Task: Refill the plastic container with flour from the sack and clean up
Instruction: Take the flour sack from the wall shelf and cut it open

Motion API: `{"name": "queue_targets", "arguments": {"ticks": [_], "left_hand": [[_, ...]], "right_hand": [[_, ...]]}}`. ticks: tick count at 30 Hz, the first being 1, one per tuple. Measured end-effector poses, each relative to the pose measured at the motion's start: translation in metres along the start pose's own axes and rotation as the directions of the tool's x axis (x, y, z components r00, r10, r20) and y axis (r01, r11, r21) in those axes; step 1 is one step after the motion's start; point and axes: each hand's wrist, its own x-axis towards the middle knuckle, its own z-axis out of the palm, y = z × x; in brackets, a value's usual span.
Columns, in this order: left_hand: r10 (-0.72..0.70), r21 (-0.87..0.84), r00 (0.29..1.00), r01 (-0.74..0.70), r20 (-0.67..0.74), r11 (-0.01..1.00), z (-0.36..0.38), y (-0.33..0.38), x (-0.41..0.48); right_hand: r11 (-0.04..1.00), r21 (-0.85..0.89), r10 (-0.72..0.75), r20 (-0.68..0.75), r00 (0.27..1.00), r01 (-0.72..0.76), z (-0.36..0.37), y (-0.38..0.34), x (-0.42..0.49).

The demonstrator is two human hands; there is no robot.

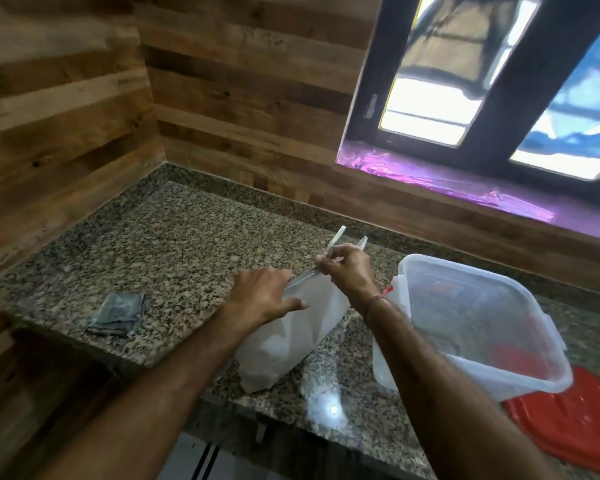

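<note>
A white flour sack point(291, 337) stands on the granite counter point(174, 244) in the middle of the head view. My left hand point(262, 294) presses on the sack's upper left side near its top edge. My right hand point(349, 268) pinches the sack's top, where white strips stick up above my fingers. To the right stands a clear plastic container point(471, 327), open, with nothing white visible inside; a clear lid leans against its left side. The container rests partly on a red cloth point(575, 424).
A folded blue-grey cloth point(118, 315) lies on the counter to the left. Wood-panelled walls close the corner behind and to the left. A dark-framed window point(492, 91) sits above the right side. The counter's front edge runs just below the sack.
</note>
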Motion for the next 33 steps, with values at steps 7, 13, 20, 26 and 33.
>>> {"name": "queue_targets", "arguments": {"ticks": [7, 13, 20, 26, 33], "left_hand": [[-0.002, -0.058, 0.99, -0.007, -0.138, 0.998, 0.009, -0.018, -0.004], [-0.038, -0.023, 0.991, 0.036, -0.125, 0.999, 0.009, -0.049, -0.001], [-0.085, -0.046, 0.976, 0.077, -0.201, 0.996, 0.021, -0.05, -0.019], [-0.366, -0.167, 0.927, 0.348, -0.086, 0.922, 0.005, -0.063, -0.054], [-0.616, -0.655, 0.787, 0.449, -0.033, 0.608, 0.025, -0.08, -0.108]], "right_hand": [[0.999, -0.014, 0.03, -0.048, 0.998, -0.031, -0.018, 0.012, 0.043], [0.992, 0.061, 0.117, -0.056, 0.992, -0.114, -0.041, 0.022, 0.086], [0.936, 0.27, 0.227, 0.022, 0.974, -0.225, -0.04, 0.03, 0.111], [0.835, 0.43, 0.186, 0.365, 0.912, -0.343, -0.04, 0.027, 0.1], [0.857, 0.328, 0.216, 0.473, 0.854, -0.398, -0.036, 0.03, 0.101]]}}
